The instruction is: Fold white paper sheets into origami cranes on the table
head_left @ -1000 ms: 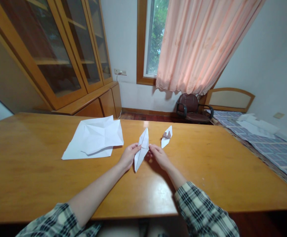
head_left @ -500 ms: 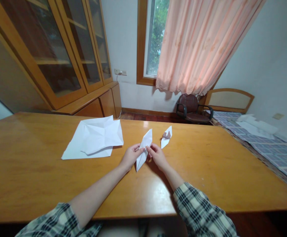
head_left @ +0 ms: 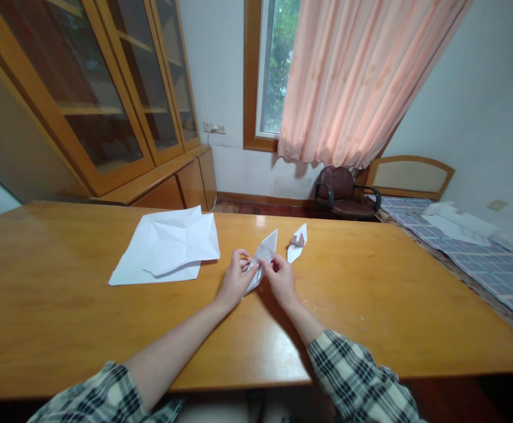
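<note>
My left hand [head_left: 235, 279] and my right hand [head_left: 279, 279] are close together over the middle of the wooden table [head_left: 62, 329]. Both pinch a folded white paper piece [head_left: 267, 251], a narrow pointed shape whose tip sticks up and to the right between my fingers. Its lower part is hidden by my hands. A smaller folded paper piece [head_left: 297, 245] with a brownish patch lies just to the right of it on the table.
A creased white paper sheet [head_left: 168, 247] lies flat to the left of my hands. Behind the table stand a glass-door cabinet [head_left: 106, 100], a window with a pink curtain [head_left: 353, 82], a dark chair [head_left: 344, 194] and a bed [head_left: 472, 247] at right.
My hands have drawn closer together around the folded paper. The paper has tilted to the right and its lower half has disappeared behind my fingers.
</note>
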Tool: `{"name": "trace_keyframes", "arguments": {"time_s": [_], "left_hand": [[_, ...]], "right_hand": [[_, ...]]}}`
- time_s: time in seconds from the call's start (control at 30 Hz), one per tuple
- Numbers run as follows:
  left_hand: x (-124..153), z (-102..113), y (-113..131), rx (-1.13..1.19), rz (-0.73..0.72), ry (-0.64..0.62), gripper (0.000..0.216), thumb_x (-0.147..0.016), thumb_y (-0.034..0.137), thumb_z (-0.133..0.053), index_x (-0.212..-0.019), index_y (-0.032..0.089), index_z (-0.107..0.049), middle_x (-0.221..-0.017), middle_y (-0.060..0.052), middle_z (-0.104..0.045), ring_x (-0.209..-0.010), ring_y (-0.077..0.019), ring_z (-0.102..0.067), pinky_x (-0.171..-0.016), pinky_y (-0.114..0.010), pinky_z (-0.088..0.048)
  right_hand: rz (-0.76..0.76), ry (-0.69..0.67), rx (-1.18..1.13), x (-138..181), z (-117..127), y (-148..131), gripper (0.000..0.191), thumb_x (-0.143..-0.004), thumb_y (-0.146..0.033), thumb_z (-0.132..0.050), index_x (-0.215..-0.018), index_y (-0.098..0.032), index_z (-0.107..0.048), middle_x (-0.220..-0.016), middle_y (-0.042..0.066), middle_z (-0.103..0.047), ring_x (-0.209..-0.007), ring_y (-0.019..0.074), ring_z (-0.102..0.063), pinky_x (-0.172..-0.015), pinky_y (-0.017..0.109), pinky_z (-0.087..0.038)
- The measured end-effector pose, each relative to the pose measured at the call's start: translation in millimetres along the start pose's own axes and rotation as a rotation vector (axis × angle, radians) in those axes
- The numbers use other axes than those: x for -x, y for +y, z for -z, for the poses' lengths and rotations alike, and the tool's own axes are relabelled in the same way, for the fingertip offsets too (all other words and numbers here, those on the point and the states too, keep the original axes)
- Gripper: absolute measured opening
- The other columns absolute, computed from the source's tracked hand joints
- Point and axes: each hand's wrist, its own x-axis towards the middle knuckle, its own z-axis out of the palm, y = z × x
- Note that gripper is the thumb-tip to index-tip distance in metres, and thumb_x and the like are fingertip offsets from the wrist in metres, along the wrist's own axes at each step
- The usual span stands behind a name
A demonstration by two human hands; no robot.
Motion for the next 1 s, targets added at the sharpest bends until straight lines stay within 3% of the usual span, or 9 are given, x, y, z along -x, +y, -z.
{"name": "trace_keyframes", "arguments": {"time_s": [0.13,0.23,0.43,0.63,0.8,1.0], "left_hand": [[3,1,11,-0.123,-0.142,-0.070,0.015,-0.080,0.033,-0.060,-0.088,0.020,-0.061,-0.091,-0.004,-0.065,-0.092,-0.0200,-0.059,-0.087,-0.028,-0.041],[5,1,18,-0.107,-0.143,-0.132,0.019,-0.084,0.034,-0.055,-0.094,0.020,-0.062,-0.096,-0.005,-0.064,-0.094,-0.0207,-0.057,-0.087,-0.028,-0.040],[2,1,10,0.024,-0.022,-0.257,0.035,-0.068,0.038,-0.074,-0.089,0.018,-0.055,-0.083,-0.001,-0.060,-0.078,-0.0166,-0.056,-0.072,-0.025,-0.044],[-2,6,6,0.116,-0.018,-0.350,0.033,-0.078,0.046,-0.064,-0.091,0.017,-0.053,-0.082,-0.002,-0.061,-0.075,-0.0161,-0.059,-0.070,-0.026,-0.046],[-2,6,15,0.033,-0.078,-0.247,0.031,-0.085,0.048,-0.054,-0.087,0.017,-0.058,-0.081,-0.002,-0.061,-0.078,-0.0162,-0.057,-0.073,-0.025,-0.045],[-3,7,11,-0.009,-0.117,-0.169,0.025,-0.087,0.043,-0.053,-0.086,0.019,-0.054,-0.079,0.000,-0.057,-0.077,-0.0152,-0.055,-0.073,-0.025,-0.044]], "right_hand": [[-0.009,0.001,-0.035,0,1,0,0.028,-0.077,-0.038,-0.059,-0.062,-0.020,-0.044,-0.055,-0.007,-0.039,-0.053,0.0096,-0.037,-0.050,0.022,-0.028],[-0.040,-0.014,-0.134,-3,1,1,0.025,-0.075,-0.038,-0.061,-0.069,-0.020,-0.044,-0.056,-0.008,-0.041,-0.052,0.0090,-0.038,-0.050,0.021,-0.029],[-0.118,-0.175,-0.407,-4,1,-3,0.036,-0.068,-0.044,-0.069,-0.079,-0.022,-0.042,-0.052,-0.011,-0.040,-0.045,0.0072,-0.037,-0.046,0.019,-0.029],[-0.150,-0.320,-0.459,0,6,-7,0.034,-0.078,-0.055,-0.056,-0.086,-0.023,-0.046,-0.059,-0.008,-0.045,-0.043,0.0072,-0.037,-0.041,0.020,-0.030],[-0.055,-0.263,-0.375,-1,7,-6,0.029,-0.079,-0.048,-0.060,-0.088,-0.022,-0.052,-0.070,-0.004,-0.052,-0.053,0.0087,-0.046,-0.048,0.021,-0.038],[0.063,-0.204,-0.226,-1,6,-3,0.021,-0.082,-0.039,-0.058,-0.094,-0.021,-0.060,-0.090,0.004,-0.062,-0.081,0.0161,-0.058,-0.069,0.026,-0.048]]}}
